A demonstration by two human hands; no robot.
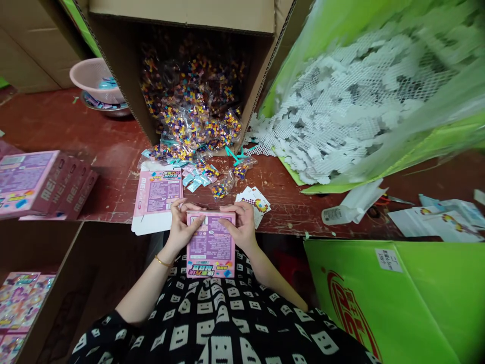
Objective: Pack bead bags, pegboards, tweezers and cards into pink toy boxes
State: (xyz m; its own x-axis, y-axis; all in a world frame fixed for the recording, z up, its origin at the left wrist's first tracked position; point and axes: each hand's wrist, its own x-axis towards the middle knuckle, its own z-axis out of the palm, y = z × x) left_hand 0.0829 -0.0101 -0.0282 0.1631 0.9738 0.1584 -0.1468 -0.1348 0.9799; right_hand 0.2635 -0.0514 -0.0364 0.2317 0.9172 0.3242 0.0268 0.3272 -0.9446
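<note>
Both my hands hold a small pink and purple printed box point(210, 246) upright against my lap, just below the table edge. My left hand point(182, 226) grips its left top corner, fingers curled over the top end. My right hand point(241, 226) grips the right top corner the same way. A flat unfolded pink box blank point(156, 198) lies on the red table just beyond my left hand. A small stack of printed cards point(254, 200) lies beyond my right hand. Small bags of coloured beads point(222, 186) are scattered between them.
A tipped cardboard carton point(189, 15) spills bead bags point(197, 126) onto the table. A green bag of white pegboards point(359, 106) lies right. Finished pink boxes point(41, 183) stack at left, a pink basket point(94, 76) behind. Green box point(397, 303) at lower right; white bottle point(337, 215), leaflets point(435, 220).
</note>
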